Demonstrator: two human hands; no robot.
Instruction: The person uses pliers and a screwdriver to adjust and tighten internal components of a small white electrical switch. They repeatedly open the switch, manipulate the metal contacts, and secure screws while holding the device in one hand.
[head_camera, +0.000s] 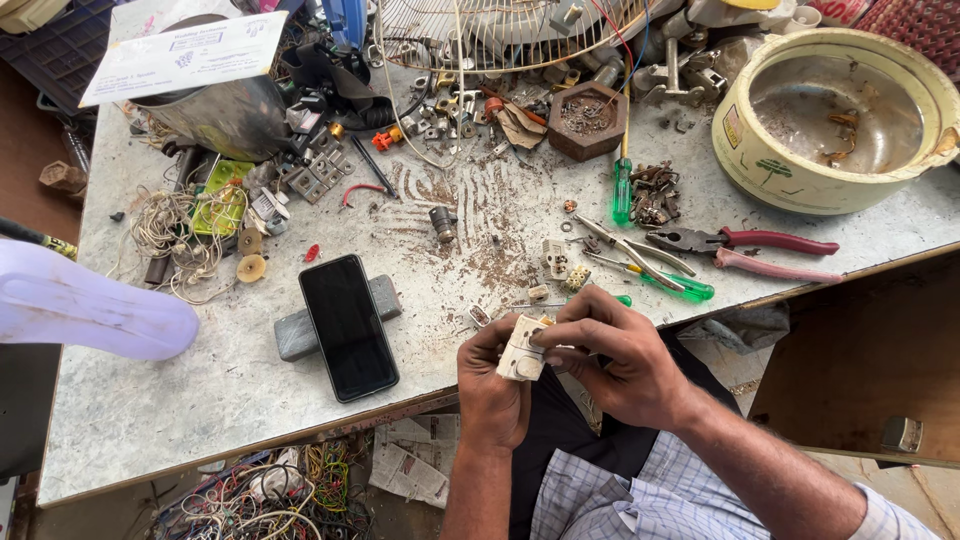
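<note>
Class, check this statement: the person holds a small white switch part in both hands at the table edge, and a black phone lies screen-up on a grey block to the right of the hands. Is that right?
Not quite. The head view shows the black phone on the grey block to the left of the hands, not the right. The rest stands: the left hand and right hand hold the small white switch part at the table edge.

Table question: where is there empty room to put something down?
The table is bare along its near-left edge, below the tangled wire and left of the black phone. A smaller gap lies between the phone and both hands, left hand and right hand. The back is crowded with parts, and pliers fill the right.
</note>
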